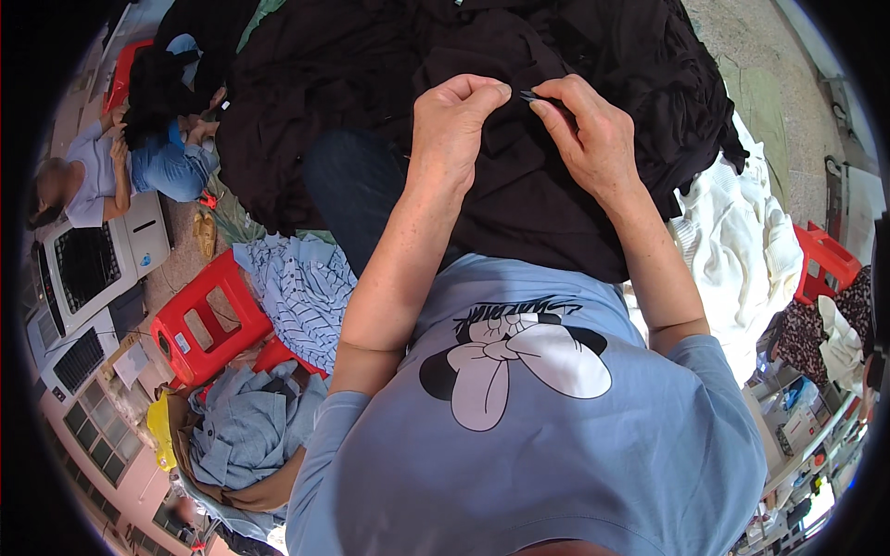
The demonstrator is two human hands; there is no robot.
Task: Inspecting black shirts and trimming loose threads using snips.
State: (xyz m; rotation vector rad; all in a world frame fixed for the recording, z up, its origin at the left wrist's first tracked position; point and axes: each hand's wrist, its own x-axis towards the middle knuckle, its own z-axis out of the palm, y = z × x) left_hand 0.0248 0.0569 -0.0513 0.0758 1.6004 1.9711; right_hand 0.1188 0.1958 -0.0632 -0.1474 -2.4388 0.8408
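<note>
Both my hands are raised over a large heap of black fabric (362,74) spread across my lap. The fingers of my left hand (454,120) are closed in a pinch, thumb against forefinger; what they hold, if anything, is too small to make out. Between the thumb and forefinger of my right hand (589,130) are small dark snips (528,95), their tips pointing toward my left fingertips with a narrow gap between. Most of the snips is hidden by my fingers. Below the hands, the black fabric lies in loose folds.
To my left stand a red plastic chair (213,320), a blue patterned garment (297,287) and piled denim-blue clothes (250,426). White knitwear (737,241) lies at my right, near another red chair (825,259). A person (93,171) sits at the far left, near a parked vehicle (88,264).
</note>
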